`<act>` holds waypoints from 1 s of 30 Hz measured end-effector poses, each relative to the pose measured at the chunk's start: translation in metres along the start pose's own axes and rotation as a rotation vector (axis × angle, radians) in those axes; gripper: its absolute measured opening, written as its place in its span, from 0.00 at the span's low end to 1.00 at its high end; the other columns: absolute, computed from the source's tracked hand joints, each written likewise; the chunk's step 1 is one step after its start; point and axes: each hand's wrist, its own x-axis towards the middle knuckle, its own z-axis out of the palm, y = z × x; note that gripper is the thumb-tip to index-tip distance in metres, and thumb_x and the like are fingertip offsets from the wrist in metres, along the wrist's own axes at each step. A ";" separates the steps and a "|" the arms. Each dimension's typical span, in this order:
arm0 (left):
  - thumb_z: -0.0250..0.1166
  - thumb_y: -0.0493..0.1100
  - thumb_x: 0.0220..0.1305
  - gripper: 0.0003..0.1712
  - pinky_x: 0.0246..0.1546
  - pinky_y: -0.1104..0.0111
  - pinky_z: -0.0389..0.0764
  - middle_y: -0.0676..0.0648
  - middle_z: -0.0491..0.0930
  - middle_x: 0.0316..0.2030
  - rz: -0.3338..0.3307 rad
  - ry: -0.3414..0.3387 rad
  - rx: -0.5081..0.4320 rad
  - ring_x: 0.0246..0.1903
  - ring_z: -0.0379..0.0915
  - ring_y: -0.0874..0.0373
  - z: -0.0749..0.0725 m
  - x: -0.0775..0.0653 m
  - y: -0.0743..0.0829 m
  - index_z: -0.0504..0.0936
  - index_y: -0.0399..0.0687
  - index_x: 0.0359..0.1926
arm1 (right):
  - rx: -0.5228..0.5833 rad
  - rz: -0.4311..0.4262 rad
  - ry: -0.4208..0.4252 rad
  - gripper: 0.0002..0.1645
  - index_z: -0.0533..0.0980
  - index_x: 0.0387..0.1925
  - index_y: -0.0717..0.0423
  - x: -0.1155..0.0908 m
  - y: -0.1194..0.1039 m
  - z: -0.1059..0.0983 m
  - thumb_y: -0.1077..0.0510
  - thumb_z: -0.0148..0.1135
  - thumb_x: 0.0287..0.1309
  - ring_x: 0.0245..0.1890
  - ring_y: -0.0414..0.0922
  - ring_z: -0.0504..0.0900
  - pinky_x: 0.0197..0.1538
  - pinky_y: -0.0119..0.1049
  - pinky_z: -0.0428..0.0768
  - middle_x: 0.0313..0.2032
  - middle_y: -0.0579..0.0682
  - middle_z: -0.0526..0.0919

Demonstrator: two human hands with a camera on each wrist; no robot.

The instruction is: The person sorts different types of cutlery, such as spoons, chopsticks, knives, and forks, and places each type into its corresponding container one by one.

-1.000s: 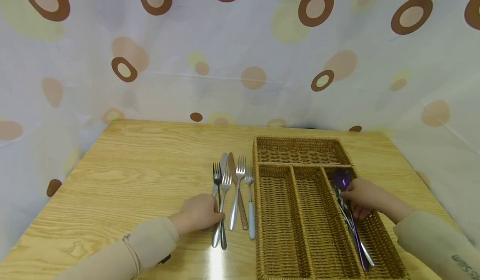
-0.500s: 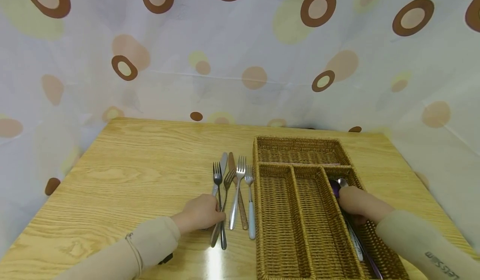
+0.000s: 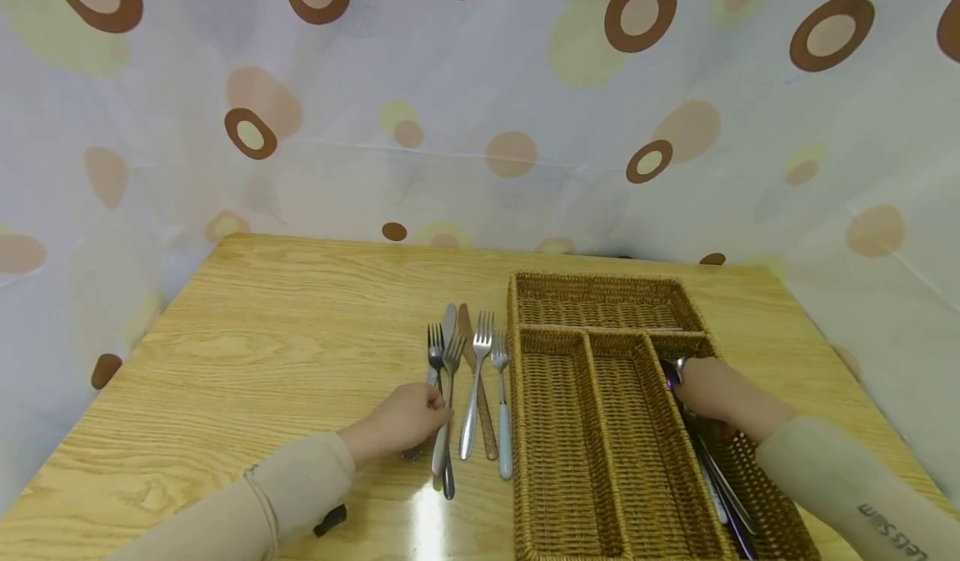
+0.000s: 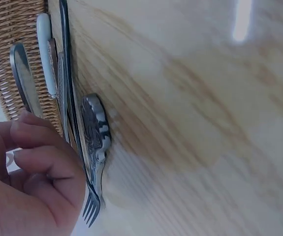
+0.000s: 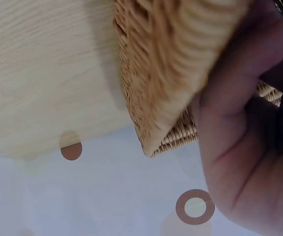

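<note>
My left hand (image 3: 408, 418) pinches a silver fork (image 3: 454, 351) by its handle (image 4: 27, 81), which stands off the table in the left wrist view. Under and beside it lie a dark fork (image 3: 436, 346), a silver-bladed knife (image 3: 448, 323), a brown knife (image 3: 489, 436), another silver fork (image 3: 482, 340) and a fork with a pale blue handle (image 3: 505, 440). My right hand (image 3: 723, 394) reaches into the right compartment of the wicker cutlery tray (image 3: 516, 428), over a purple spoon (image 3: 742, 540) and other silver cutlery (image 3: 731, 494). Its fingertips are hidden, so I cannot tell whether they grip a spoon.
The tray has two more long compartments (image 3: 622, 444) showing bare wicker, and a wide one (image 3: 600, 313) across the back. A wooden table (image 3: 300, 319) carries everything. Behind it hangs a spotted cloth (image 3: 450, 186). A small black object (image 3: 330, 519) shows by the left sleeve.
My right hand has lowered the purple spoon into the right compartment and stays down there. My left hand has shifted slightly, and the fork in it has turned and lifted a little.
</note>
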 end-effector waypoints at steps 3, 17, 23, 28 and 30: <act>0.54 0.39 0.63 0.17 0.15 0.75 0.58 0.55 0.63 0.11 -0.011 0.013 -0.044 0.12 0.54 0.66 0.001 0.001 -0.001 0.67 0.46 0.17 | 0.056 0.003 0.008 0.20 0.71 0.18 0.60 0.001 0.000 -0.006 0.60 0.47 0.65 0.07 0.40 0.72 0.20 0.37 0.79 0.06 0.44 0.67; 0.53 0.41 0.66 0.12 0.15 0.75 0.56 0.51 0.69 0.14 0.010 0.038 -0.171 0.12 0.52 0.65 0.002 -0.001 0.017 0.72 0.40 0.25 | 0.138 -0.073 0.066 0.24 0.68 0.13 0.51 -0.005 -0.024 -0.048 0.51 0.46 0.67 0.09 0.38 0.63 0.24 0.36 0.70 0.07 0.42 0.64; 0.52 0.41 0.66 0.13 0.13 0.76 0.55 0.52 0.68 0.14 0.023 0.027 -0.221 0.11 0.52 0.66 0.003 -0.001 0.026 0.72 0.40 0.26 | 0.108 -0.067 0.058 0.25 0.70 0.13 0.51 -0.003 -0.034 -0.052 0.48 0.48 0.65 0.09 0.38 0.62 0.20 0.34 0.68 0.08 0.42 0.66; 0.53 0.41 0.66 0.12 0.13 0.77 0.54 0.53 0.66 0.13 0.054 0.022 -0.260 0.12 0.52 0.66 0.003 -0.001 0.037 0.71 0.40 0.26 | 0.139 -0.092 0.058 0.26 0.72 0.15 0.55 0.000 -0.046 -0.053 0.50 0.44 0.68 0.10 0.38 0.66 0.21 0.35 0.70 0.10 0.44 0.71; 0.53 0.40 0.66 0.12 0.12 0.77 0.54 0.53 0.66 0.13 0.068 0.014 -0.283 0.11 0.52 0.66 0.004 0.000 0.041 0.70 0.39 0.27 | 0.138 -0.118 0.064 0.26 0.71 0.17 0.55 0.002 -0.052 -0.053 0.52 0.41 0.69 0.11 0.39 0.67 0.25 0.37 0.72 0.11 0.45 0.71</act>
